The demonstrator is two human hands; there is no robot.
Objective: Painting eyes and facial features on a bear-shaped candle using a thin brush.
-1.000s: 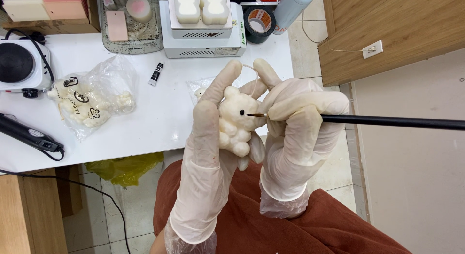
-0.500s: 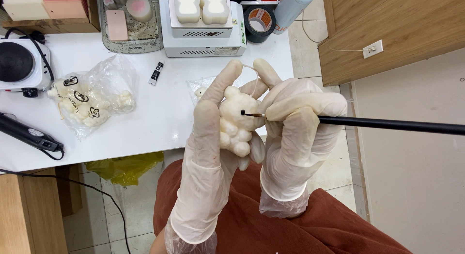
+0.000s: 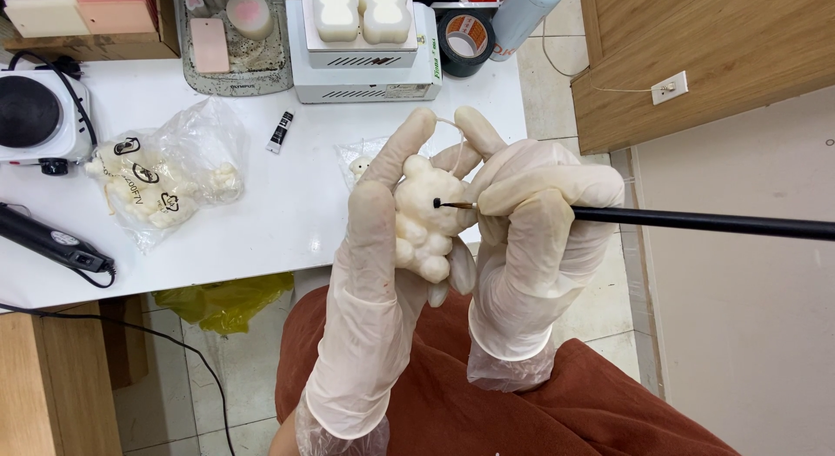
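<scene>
both hands in thin, milky latex gloves, wrinkled at the wrists, up over a rust-brown lap. left hand (image 3: pixel 374 273) wraps the bear (image 3: pixel 422 219), a small cream figure, waxy and matte, all rounded lumps: round ears, bulging belly, stubby feet. its grip is curled round the back and side, fingers long and up past the ears, thumb along the front edge, closed snug on the bear. a thin pale wick loops off the top of the head. the bear sits just off the worktop (image 3: pixel 287 221) edge, in the air between the two hands.

right hand (image 3: pixel 531 238) now: grip pressed together on the brush (image 3: pixel 696 221), a slim, straight black handle running far out to the right. fingertips pinch it close to the tip, and the fine point touches the bear's face, right at a small black dot.

behind them, the white, smooth worktop. a crinkly clear bag (image 3: pixel 165 182) holds more cream figures with black markings. a small black tube (image 3: pixel 280 131) lies beside it. a round black hotplate (image 3: pixel 35 117) at far left, a black tool (image 3: pixel 52 238) with a cord below it. a white box (image 3: pixel 365 60) carries two blocky cream moulds, with a dark tape roll (image 3: pixel 465 43) next to it. yellow plastic lies crumpled on the tiled floor under the edge.
</scene>
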